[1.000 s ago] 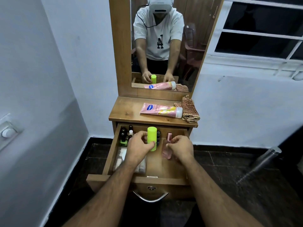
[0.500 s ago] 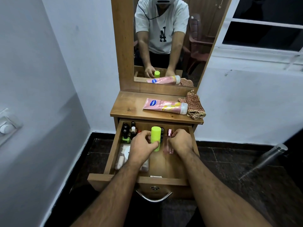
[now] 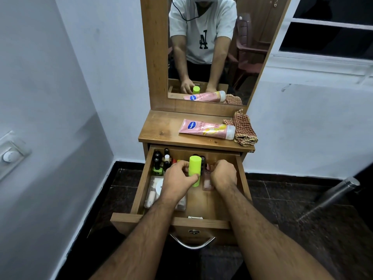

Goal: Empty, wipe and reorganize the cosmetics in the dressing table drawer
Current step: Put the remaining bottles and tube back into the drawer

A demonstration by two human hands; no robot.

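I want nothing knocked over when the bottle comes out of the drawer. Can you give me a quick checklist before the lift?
1. Left hand grips the neon-green bottle: ok.
2. Bottle upright: ok.
3. Landing space on the tabletop, left of the pink tube: ok.
4. Right hand holds something: cannot tell, its fingers are curled and hidden.
5. Pink perfume bottle apart from the green one: not ok, they stand very close.
6. Drawer pulled well out: ok.

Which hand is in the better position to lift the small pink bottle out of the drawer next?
The right hand, probably. It is curled right beside the pink bottle, and whether it holds anything is unclear. The left hand already grips the green bottle.
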